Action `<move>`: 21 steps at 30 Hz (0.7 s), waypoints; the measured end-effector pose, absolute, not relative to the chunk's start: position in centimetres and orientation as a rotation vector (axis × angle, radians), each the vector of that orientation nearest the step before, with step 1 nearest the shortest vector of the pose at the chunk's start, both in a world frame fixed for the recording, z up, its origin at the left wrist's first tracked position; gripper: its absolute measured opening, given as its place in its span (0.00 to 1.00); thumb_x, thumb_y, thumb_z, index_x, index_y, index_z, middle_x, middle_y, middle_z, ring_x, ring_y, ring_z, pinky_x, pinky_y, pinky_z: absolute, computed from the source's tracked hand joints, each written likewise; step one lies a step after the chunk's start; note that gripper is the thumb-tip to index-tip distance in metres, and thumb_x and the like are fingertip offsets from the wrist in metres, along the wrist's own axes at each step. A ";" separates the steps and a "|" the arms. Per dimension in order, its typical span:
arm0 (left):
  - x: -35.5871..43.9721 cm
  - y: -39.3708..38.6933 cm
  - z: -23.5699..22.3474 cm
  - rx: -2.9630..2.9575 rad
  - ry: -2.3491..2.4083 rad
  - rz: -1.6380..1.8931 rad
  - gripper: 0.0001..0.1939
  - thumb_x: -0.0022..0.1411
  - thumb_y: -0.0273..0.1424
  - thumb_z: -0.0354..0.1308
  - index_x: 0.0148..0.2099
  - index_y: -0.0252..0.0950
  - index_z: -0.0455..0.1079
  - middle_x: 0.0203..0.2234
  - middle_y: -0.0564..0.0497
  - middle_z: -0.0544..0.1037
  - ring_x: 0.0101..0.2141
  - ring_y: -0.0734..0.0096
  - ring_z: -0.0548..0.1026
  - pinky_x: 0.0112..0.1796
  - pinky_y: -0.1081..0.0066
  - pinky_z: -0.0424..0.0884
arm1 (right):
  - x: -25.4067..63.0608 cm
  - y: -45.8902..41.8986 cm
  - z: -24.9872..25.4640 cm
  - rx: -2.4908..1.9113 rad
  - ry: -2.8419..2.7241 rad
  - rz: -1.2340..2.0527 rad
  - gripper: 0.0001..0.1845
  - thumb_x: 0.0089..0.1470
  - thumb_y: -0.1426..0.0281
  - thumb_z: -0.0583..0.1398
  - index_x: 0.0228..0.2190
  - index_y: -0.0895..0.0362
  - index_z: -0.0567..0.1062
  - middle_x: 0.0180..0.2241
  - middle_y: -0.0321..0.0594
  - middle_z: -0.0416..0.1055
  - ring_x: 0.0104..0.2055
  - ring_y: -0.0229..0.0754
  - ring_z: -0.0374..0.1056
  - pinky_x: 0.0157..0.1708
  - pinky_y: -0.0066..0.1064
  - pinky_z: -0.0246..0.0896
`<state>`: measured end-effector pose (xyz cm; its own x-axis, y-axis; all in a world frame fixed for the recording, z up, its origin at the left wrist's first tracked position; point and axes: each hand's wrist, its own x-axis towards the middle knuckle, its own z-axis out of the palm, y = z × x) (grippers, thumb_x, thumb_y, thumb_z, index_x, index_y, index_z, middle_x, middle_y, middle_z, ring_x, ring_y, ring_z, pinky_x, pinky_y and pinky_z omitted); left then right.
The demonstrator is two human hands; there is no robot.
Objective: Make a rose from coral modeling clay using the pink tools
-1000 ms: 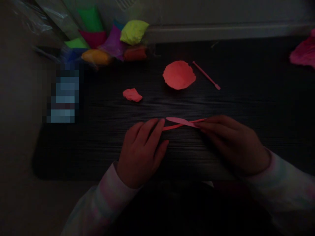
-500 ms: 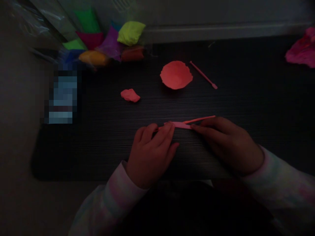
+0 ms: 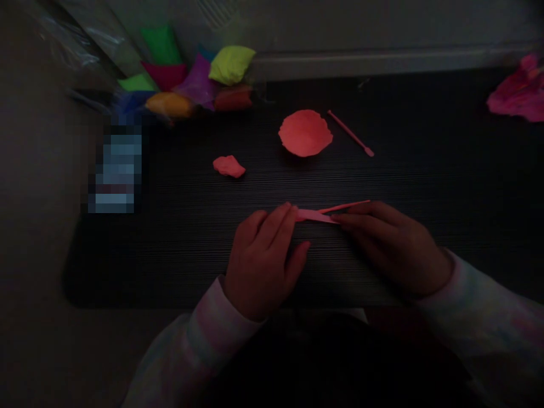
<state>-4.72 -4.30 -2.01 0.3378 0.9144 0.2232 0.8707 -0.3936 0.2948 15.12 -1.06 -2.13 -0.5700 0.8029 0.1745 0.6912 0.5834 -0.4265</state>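
Note:
A thin roll of coral clay [image 3: 345, 206] lies on the dark table. Across it rests a flat pink modelling tool [image 3: 317, 216], its blade along the roll. Its right end is pinched between the thumb and fingers of my right hand [image 3: 389, 246]. My left hand [image 3: 266, 260] lies over the left end of the roll and tool, fingers stretched out and pressing down, thumb apart. What is under those fingertips is hidden. Beyond my hands stand a coral clay bowl [image 3: 305, 134] with an uneven rim and a small lump of coral clay [image 3: 229, 166].
A second slim pink tool [image 3: 351, 134] lies right of the bowl. Several colourful clay packets [image 3: 170, 105] in clear plastic are at the back left, with a blurred-out rectangular item [image 3: 119, 173] before them. Crumpled pink material [image 3: 518, 93] sits far right. A wall borders the table's back.
My left fingers have straightened a little over the roll's left end, and slightly more of the tool shows. The whole view has shifted slightly; the right hand keeps its pinch.

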 end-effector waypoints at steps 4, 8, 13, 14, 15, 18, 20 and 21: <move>-4.9 -4.3 -1.9 2.475 1.691 0.622 0.24 0.53 0.33 0.47 0.52 0.31 0.54 0.48 0.45 0.62 0.43 0.61 0.58 0.43 0.61 0.57 | 15.4 -0.9 -1.7 -1.223 -2.383 0.467 0.15 0.49 0.75 0.50 0.40 0.52 0.66 0.36 0.41 0.65 0.38 0.40 0.63 0.36 0.33 0.61; -4.5 -4.4 -2.0 2.534 1.677 0.602 0.24 0.53 0.34 0.48 0.52 0.32 0.54 0.48 0.46 0.62 0.42 0.61 0.59 0.41 0.61 0.58 | 16.2 -1.0 -1.8 -1.227 -2.433 0.379 0.15 0.49 0.75 0.50 0.40 0.52 0.66 0.36 0.41 0.65 0.37 0.40 0.63 0.34 0.33 0.62; -3.0 -4.4 -2.2 2.587 1.591 0.463 0.22 0.54 0.33 0.46 0.51 0.33 0.56 0.48 0.49 0.63 0.42 0.61 0.59 0.41 0.61 0.58 | 16.8 -1.2 -2.2 -1.230 -2.473 0.286 0.14 0.48 0.75 0.51 0.39 0.54 0.68 0.34 0.42 0.64 0.36 0.39 0.62 0.33 0.31 0.61; -2.6 -4.4 -2.2 2.588 1.597 0.451 0.22 0.54 0.33 0.46 0.51 0.33 0.56 0.48 0.49 0.63 0.42 0.61 0.59 0.41 0.61 0.58 | 16.8 -1.2 -2.3 -1.227 -2.474 0.279 0.14 0.48 0.76 0.51 0.38 0.55 0.68 0.33 0.42 0.64 0.36 0.39 0.62 0.33 0.31 0.61; -2.4 -4.4 -2.3 2.585 1.613 0.444 0.22 0.54 0.33 0.46 0.51 0.33 0.56 0.48 0.48 0.64 0.42 0.61 0.59 0.41 0.61 0.58 | 16.9 -1.2 -2.4 -1.226 -2.477 0.280 0.14 0.48 0.76 0.50 0.38 0.55 0.68 0.33 0.42 0.64 0.36 0.39 0.62 0.33 0.31 0.61; -1.8 -4.3 -2.3 2.573 1.660 0.427 0.21 0.54 0.33 0.46 0.51 0.32 0.57 0.47 0.47 0.64 0.41 0.61 0.60 0.39 0.61 0.58 | 16.9 -1.2 -2.6 -1.233 -2.490 0.289 0.15 0.48 0.75 0.50 0.39 0.54 0.67 0.34 0.41 0.64 0.36 0.39 0.61 0.33 0.32 0.60; -1.7 -4.3 -2.3 2.572 1.668 0.428 0.21 0.54 0.33 0.46 0.50 0.32 0.58 0.46 0.47 0.65 0.41 0.61 0.60 0.39 0.61 0.58 | 17.0 -1.2 -2.7 -1.251 -2.494 0.286 0.15 0.49 0.74 0.50 0.39 0.54 0.68 0.34 0.41 0.64 0.36 0.39 0.61 0.33 0.32 0.60; -1.7 -4.2 -2.3 2.573 1.668 0.431 0.21 0.54 0.33 0.46 0.50 0.32 0.58 0.46 0.47 0.65 0.41 0.61 0.60 0.38 0.61 0.58 | 17.0 -1.2 -2.7 -1.259 -2.493 0.282 0.15 0.49 0.74 0.50 0.39 0.54 0.68 0.33 0.41 0.64 0.36 0.40 0.61 0.33 0.32 0.60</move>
